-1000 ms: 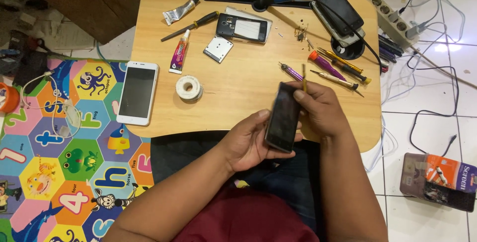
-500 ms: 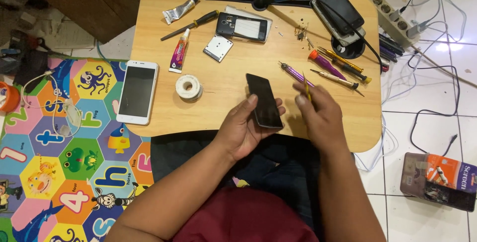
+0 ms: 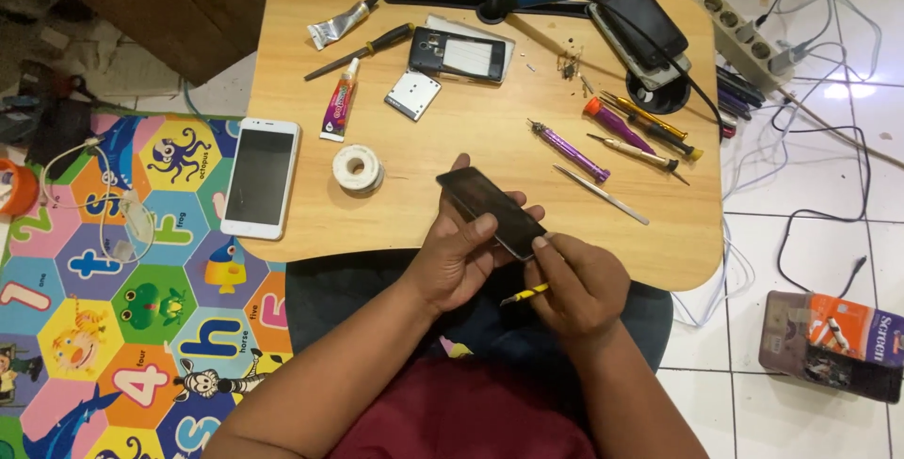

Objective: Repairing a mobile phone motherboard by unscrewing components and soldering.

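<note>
My left hand [image 3: 459,257] holds a black phone [image 3: 490,211] screen up, just above the front edge of a low wooden table [image 3: 452,153]. My right hand [image 3: 584,280] grips a thin yellow tool [image 3: 524,294] and its fingertips touch the phone's lower right corner. Purple, orange and yellow screwdrivers [image 3: 621,134] and metal tweezers [image 3: 601,194] lie on the table just beyond my right hand.
A white phone [image 3: 261,177] overhangs the table's left edge. A tape roll [image 3: 357,169], glue tube [image 3: 339,101], battery [image 3: 412,95] and opened phone frame [image 3: 459,53] lie further back. A phone stand [image 3: 650,35] sits at back right. Cables and a power strip [image 3: 753,40] lie on the right floor.
The phone went from upright on its edge to lying flat, screen up, in my left hand. My right hand dropped to the phone's lower corner with the yellow tool.
</note>
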